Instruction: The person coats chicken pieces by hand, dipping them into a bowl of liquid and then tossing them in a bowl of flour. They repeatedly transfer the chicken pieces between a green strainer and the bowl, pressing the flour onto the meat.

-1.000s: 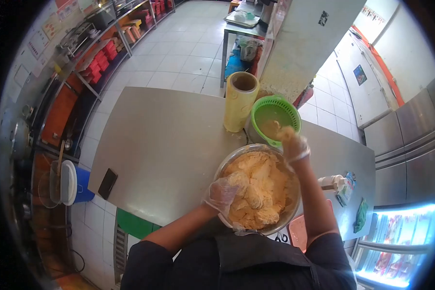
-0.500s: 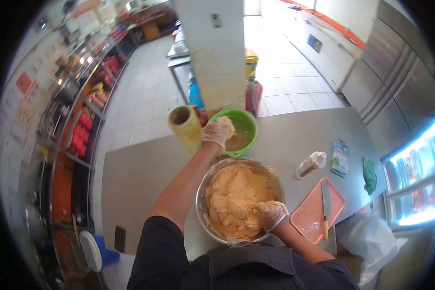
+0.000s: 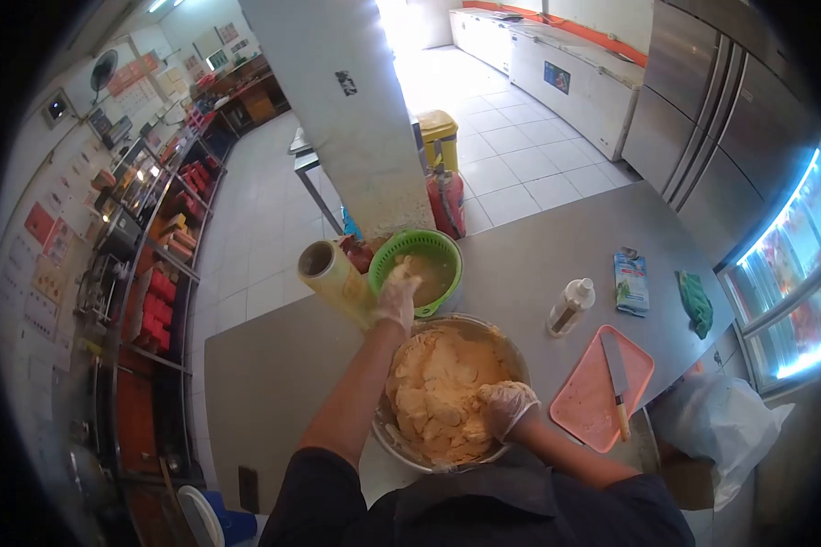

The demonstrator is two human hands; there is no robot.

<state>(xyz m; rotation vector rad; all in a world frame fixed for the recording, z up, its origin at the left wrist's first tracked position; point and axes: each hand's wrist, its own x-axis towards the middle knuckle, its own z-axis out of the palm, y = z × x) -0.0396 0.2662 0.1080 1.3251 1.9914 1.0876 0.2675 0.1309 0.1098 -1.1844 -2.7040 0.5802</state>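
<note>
My left hand (image 3: 399,296), in a clear plastic glove, reaches over the green basket (image 3: 456,284), its fingers closed around a flour-coated piece of food (image 3: 404,267). Cloudy liquid (image 3: 436,273) shows inside the basket. Closer to me stands a large metal bowl (image 3: 526,363) heaped with orange-tan flour coating (image 3: 442,369), with lumpy coated pieces in it. Also gloved and caked with coating, my right hand (image 3: 509,407) rests curled at the bowl's right side. What its fingers hold, if anything, is hidden.
A big roll of plastic wrap (image 3: 337,281) stands left of the basket. On the right are a squeeze bottle (image 3: 570,308), a pink tray (image 3: 579,398) with a knife (image 3: 616,374) across it, a packet (image 3: 631,284) and a green cloth (image 3: 694,304). A pillar (image 3: 337,118) rises beyond the table.
My left hand has lowered the coated piece into the basket, towards the liquid. The right hand stays at the bowl's right side. The camera view has shifted and tilted.
</note>
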